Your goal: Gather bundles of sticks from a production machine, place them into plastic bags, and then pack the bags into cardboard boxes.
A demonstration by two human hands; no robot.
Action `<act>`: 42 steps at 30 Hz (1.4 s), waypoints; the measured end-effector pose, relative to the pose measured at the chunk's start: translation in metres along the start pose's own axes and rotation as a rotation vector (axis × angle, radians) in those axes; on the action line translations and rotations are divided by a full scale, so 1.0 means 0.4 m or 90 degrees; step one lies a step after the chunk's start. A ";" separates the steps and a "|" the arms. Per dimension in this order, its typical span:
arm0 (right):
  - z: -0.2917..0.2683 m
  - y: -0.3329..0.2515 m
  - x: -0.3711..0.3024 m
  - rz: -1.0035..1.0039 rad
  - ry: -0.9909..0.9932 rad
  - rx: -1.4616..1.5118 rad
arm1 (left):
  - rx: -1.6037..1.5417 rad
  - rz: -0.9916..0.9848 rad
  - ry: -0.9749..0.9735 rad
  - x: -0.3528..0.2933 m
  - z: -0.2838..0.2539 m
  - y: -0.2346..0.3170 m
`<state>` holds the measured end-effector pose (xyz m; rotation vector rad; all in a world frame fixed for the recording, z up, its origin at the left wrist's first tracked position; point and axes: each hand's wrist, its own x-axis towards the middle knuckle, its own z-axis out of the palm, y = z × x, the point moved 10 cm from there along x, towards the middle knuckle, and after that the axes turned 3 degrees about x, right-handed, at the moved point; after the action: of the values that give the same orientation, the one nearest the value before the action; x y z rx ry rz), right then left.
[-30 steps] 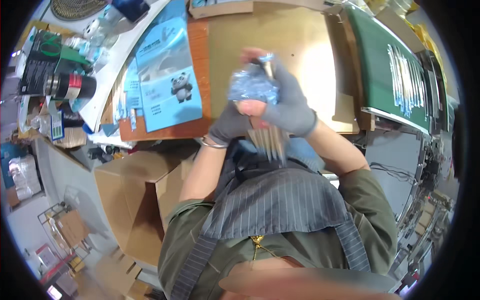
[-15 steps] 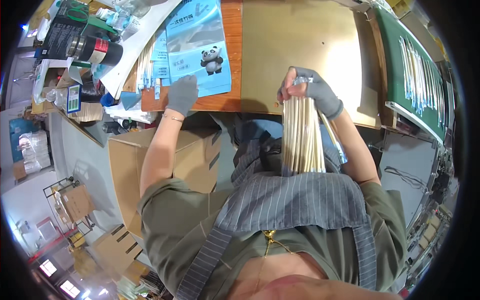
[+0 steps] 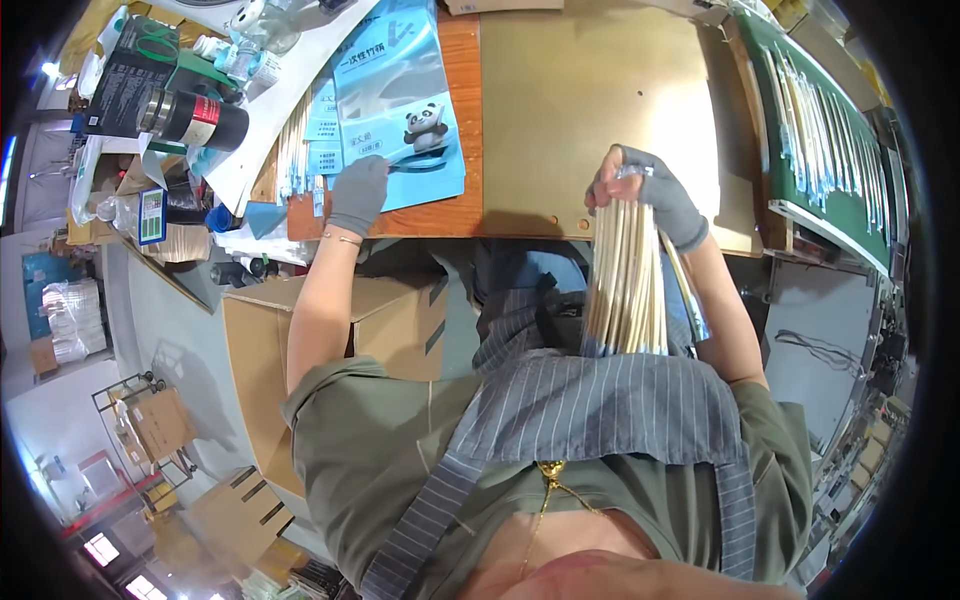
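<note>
Bags (image 3: 390, 85) lie left on the table (image 3: 465, 95) — sticks (image 3: 822, 140) on a board (image 3: 797, 213), far right.

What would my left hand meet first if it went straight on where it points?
The blue panda-print bags: the left hand is at their near left edge, apparently touching the top one, though its fingertips are hard to make out.

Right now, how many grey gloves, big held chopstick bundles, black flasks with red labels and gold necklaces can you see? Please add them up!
Grey gloves: 2
Big chopstick bundle in the right hand: 1
Black flask with a red label: 1
Gold necklace: 1
Total: 5
</note>
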<state>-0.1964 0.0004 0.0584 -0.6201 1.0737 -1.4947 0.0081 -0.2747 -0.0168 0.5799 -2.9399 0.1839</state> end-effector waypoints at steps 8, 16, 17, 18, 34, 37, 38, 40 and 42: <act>-0.004 0.002 0.025 0.018 -0.015 0.022 | -0.389 -0.273 0.006 0.020 -0.087 -0.129; -0.019 -0.002 0.016 0.011 -0.017 0.025 | -0.411 -0.402 0.115 0.061 -0.148 -0.164; -0.024 -0.003 0.012 0.007 -0.012 0.019 | -0.438 -0.391 0.152 0.071 -0.161 -0.159; -0.030 -0.004 0.007 0.004 -0.006 0.013 | -0.466 -0.380 0.188 0.080 -0.173 -0.151; -0.153 0.220 0.097 0.009 0.075 -0.098 | -0.585 -0.062 0.250 0.149 -0.235 0.533; -0.100 0.145 0.080 -0.054 0.033 -0.191 | -0.489 0.071 0.244 0.121 -0.302 0.628; -0.072 0.126 0.090 -0.089 -0.014 -0.112 | -0.479 0.129 0.226 0.114 -0.311 0.658; -0.072 0.062 0.073 -0.183 -0.002 0.017 | -0.511 0.146 0.198 0.101 -0.309 0.667; -0.064 0.087 0.027 -0.096 0.066 0.310 | -0.570 0.107 0.235 0.067 -0.327 0.649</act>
<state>-0.2041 -0.0009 0.0145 -0.2855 0.7079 -1.8543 -0.1016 -0.0269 0.0919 0.1317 -2.3497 -0.8606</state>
